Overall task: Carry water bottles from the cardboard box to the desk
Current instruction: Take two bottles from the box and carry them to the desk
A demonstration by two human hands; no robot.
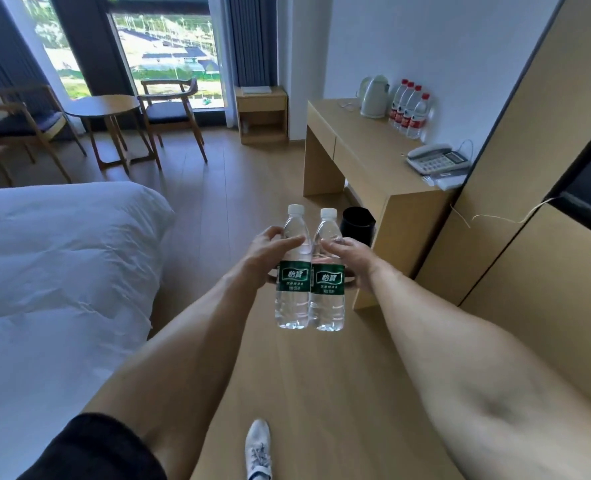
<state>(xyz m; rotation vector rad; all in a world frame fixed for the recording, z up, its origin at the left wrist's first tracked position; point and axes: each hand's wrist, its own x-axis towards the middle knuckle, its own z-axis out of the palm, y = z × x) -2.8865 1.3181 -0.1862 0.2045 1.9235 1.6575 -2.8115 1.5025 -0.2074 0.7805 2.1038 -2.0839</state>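
Two clear water bottles with green labels and white caps are held upright side by side in front of me, above the wooden floor. My left hand (pixel 266 254) grips the left bottle (pixel 293 271) and my right hand (pixel 353 259) grips the right bottle (pixel 327 282). The light wooden desk (pixel 366 150) stands ahead to the right against the white wall. Several red-labelled bottles (pixel 410 109) stand at its far end. No cardboard box is in view.
On the desk sit a pale kettle (pixel 373 97) and a telephone (pixel 437 159). A black bin (pixel 358 225) stands on the floor by the desk's near end. A white bed (pixel 52 271) fills the left. A round table (pixel 103 107) and chairs stand by the window.
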